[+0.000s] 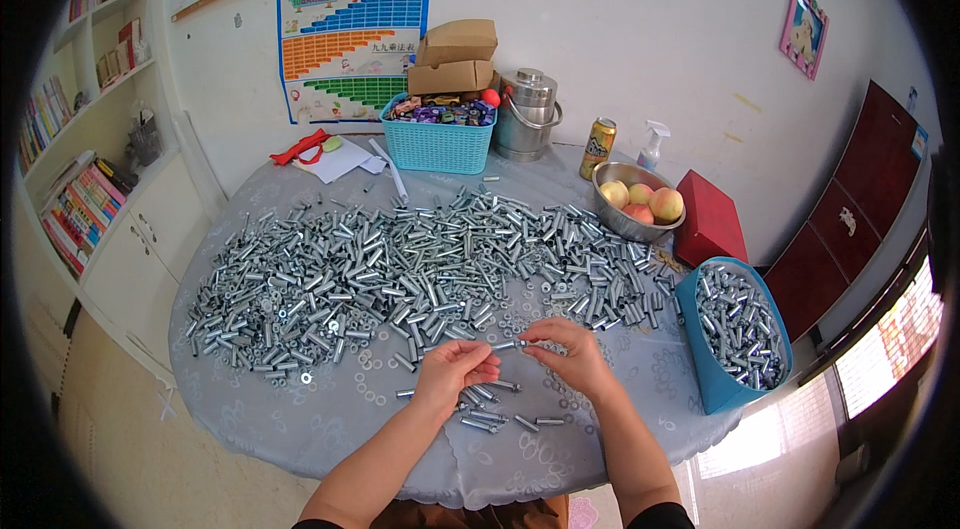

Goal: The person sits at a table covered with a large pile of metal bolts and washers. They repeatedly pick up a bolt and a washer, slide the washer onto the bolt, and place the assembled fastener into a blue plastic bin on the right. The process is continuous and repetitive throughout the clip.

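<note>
Both forearms rise from the lower edge to a round, cloth-covered table (300,429). Left hand (455,369) and right hand (570,354) meet fingertip to fingertip, pinching one small metal bolt (508,344) between them. Finished-looking pieces (490,409) lie just beneath, within easy reach. Behind spreads the bolt heap (400,269); far right, a blue bin (735,329) holds more.

- Turquoise plastic basket (438,141) at the table's far edge, holding small mixed items.
- Two cardboard boxes (455,59) stacked behind the basket.
- Lidded steel pot (527,115) beside the basket.
- Drink can (598,149) and spray bottle (652,145) near the wall.
- Metal bowl (628,219) holding peaches (641,201).
- Red box (710,221) just beside the bowl.
</note>
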Motion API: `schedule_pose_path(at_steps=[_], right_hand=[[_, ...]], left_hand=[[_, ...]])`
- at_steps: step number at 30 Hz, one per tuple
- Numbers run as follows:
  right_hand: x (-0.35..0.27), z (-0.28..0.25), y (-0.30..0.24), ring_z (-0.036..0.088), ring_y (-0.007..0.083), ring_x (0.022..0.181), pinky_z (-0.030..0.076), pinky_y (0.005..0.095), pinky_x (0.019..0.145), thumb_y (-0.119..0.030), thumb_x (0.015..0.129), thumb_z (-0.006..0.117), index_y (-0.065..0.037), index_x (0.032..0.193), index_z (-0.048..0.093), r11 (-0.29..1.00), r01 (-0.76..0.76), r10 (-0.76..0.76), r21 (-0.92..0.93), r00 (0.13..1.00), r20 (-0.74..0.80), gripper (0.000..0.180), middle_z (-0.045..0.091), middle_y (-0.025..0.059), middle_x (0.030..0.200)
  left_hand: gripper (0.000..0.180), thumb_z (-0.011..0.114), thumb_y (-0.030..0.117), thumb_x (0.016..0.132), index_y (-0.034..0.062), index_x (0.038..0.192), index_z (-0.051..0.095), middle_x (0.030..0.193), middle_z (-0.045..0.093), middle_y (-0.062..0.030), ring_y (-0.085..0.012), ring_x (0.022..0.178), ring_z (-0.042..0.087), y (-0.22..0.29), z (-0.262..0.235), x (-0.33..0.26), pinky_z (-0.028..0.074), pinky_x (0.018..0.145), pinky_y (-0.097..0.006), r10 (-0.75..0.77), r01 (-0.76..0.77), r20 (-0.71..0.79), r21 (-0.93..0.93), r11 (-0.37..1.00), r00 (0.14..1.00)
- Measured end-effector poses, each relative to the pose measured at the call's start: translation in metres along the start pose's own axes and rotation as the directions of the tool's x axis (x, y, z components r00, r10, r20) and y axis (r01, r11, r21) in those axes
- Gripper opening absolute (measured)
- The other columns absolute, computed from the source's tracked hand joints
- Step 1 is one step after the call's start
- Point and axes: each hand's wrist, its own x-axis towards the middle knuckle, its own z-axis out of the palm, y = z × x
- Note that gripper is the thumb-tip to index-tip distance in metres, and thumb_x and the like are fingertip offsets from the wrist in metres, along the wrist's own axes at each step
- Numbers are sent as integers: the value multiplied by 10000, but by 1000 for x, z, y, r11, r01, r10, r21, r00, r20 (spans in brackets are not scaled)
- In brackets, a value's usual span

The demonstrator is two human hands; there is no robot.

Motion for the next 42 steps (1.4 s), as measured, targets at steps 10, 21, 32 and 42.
schedule_pose_path(at_steps=[10,21,32,42], right_hand=[[-4,5,3,562,129,675,446,263,654,-200,893,550,-6,823,633,929,-366,358,58,926,123,222,631,55,733],[-5,3,8,543,115,688,433,263,681,-248,918,504,-8,815,632,797,-603,578,34,778,245,290,603,35,720],[-8,8,9,544,104,717,449,246,651,-66,849,477,-19,1103,574,862,-444,375,244,883,284,277,599,40,812],[-8,5,14,552,121,774,453,255,731,23,799,428,16,1119,525,848,-459,369,264,870,327,334,589,51,837]], left_hand=[[155,593,91,855,-42,932,575,834,638,-152,-187,686,633,-3,4,-1,550,631,-280,80,-80,-16,12,997,997],[146,585,90,861,-35,936,574,836,638,-146,-181,687,632,-3,7,-3,550,642,-283,111,-111,50,-4,994,993],[120,584,90,861,-19,910,570,837,635,-138,-177,684,629,-4,1,3,550,654,-292,119,-124,-82,-59,991,989],[114,580,83,862,-20,908,568,837,632,-142,-184,685,628,-6,-1,4,553,651,-296,119,-123,-75,-59,991,990]])
